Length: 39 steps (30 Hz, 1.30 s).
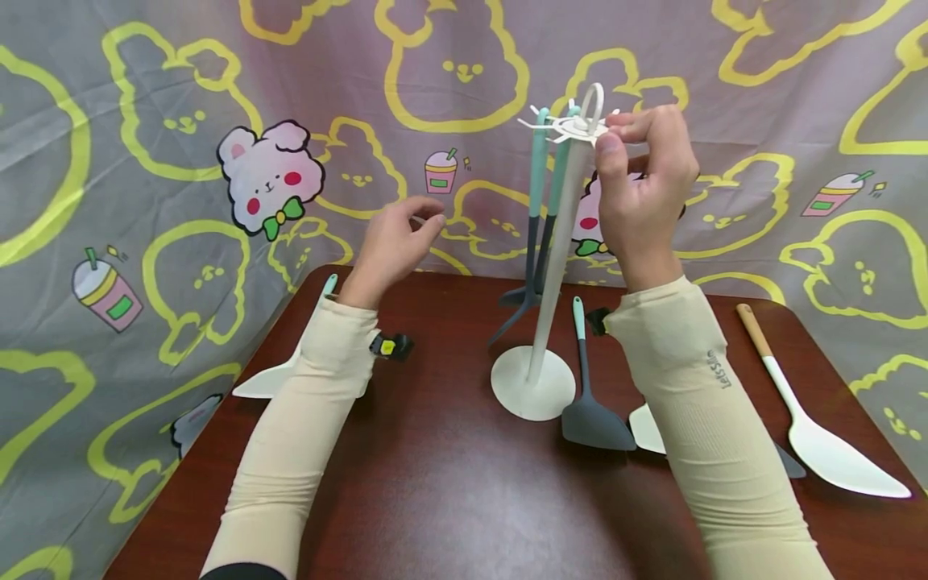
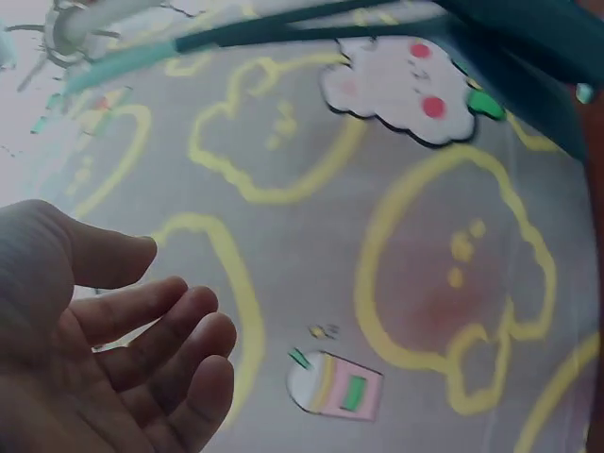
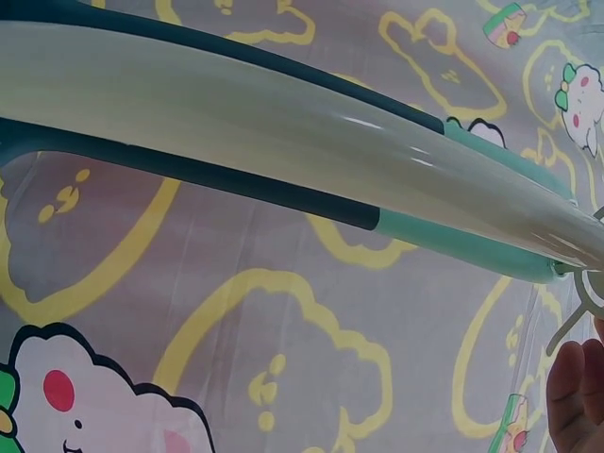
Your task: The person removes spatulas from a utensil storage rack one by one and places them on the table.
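A white utensil stand point(image 1: 554, 266) with a round base and a ring of hooks point(image 1: 578, 127) stands on the table. Two dark utensils with teal handles point(image 1: 538, 161) hang from its hooks; the right wrist view shows them on either side of the pole point(image 3: 311, 132). My right hand point(image 1: 648, 173) pinches the right edge of the hook ring between thumb and fingers. Only its fingertips appear in the right wrist view. To the left of the stand, my left hand point(image 1: 399, 238) is in the air, holding nothing, its fingers loosely bent point(image 2: 123, 340).
Near the base lies a dark spatula point(image 1: 596, 423) with a teal handle. Beside it, a white utensil point(image 1: 648, 428) is partly under my right arm. A white turner with a wooden handle point(image 1: 834, 447) lies far right. Another white utensil point(image 1: 264, 380) lies left, partly hidden by my left arm.
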Tool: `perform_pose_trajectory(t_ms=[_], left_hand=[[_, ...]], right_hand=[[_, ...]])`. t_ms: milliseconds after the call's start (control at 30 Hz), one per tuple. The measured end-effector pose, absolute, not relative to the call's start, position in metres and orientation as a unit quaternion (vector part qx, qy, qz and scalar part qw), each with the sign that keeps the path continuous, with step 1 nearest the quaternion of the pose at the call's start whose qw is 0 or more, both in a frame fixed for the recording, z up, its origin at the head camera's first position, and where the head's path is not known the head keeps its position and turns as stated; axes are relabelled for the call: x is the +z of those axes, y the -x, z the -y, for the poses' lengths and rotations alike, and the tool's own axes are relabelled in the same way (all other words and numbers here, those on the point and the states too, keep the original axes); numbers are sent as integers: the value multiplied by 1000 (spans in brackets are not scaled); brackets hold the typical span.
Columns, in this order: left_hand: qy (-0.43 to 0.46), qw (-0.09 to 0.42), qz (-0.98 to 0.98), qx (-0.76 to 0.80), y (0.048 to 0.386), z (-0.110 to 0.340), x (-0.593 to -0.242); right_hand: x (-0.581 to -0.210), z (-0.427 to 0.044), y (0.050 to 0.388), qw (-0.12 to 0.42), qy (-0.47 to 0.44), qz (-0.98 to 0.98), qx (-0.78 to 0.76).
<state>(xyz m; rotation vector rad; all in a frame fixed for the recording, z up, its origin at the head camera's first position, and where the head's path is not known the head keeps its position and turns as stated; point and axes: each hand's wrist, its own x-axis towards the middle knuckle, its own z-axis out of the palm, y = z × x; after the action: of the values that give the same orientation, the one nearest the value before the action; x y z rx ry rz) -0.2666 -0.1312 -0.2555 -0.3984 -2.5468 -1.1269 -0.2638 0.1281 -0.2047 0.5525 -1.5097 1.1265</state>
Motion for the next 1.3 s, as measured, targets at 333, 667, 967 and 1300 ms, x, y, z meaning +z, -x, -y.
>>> perform_pose_trajectory(t_ms=[333, 667, 967, 1300], left_hand=[[175, 164, 863, -444, 250, 111, -250], [183, 168, 829, -501, 252, 88, -245], [205, 178, 810, -520, 252, 57, -242], [203, 188, 796, -538, 255, 27, -257]], right_hand=[[-205, -127, 264, 557, -233, 634, 483], [-206, -127, 264, 560, -227, 631, 486], [-203, -128, 263, 560, -224, 627, 493], [-206, -128, 264, 561, -229, 638, 475]])
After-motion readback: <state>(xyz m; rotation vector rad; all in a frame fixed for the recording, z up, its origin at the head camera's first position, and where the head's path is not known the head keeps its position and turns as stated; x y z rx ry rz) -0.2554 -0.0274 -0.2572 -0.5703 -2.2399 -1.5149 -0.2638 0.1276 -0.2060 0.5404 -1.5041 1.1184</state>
